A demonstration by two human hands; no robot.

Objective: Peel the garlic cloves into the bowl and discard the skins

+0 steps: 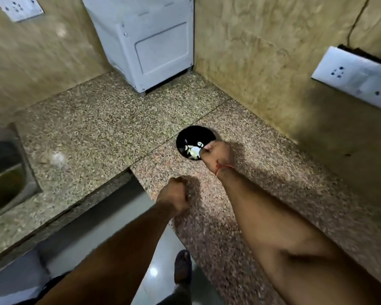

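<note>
Right now the black bowl (195, 139) sits on the speckled granite counter (110, 119), close to the inner corner where the 2 runs of worktop meet. Inside it lie several pale garlic pieces (193, 150), gathered toward the near side; blur hides whether they are peeled. The right hand (218, 154) is at the bowl's near right rim, fingers curled inward over the edge with their tips just above the pale pieces. It seems to pinch something small and white there, though the blur makes it impossible to say for certain what it grips. A red thread (221, 168) circles that wrist.

The left hand (174, 194) hangs nearer the camera, well apart from the bowl and over the counter's front edge. Its fingers are curled into a loose fist; whether anything is inside cannot be told.

At the back stands a white appliance (145, 42) against the wall. A steel sink (7, 170) is set into the counter at the far left, and 2 white socket plates (356, 78) are fixed to the walls. Below, a sandalled foot (182, 267) stands on the tiled floor.
</note>
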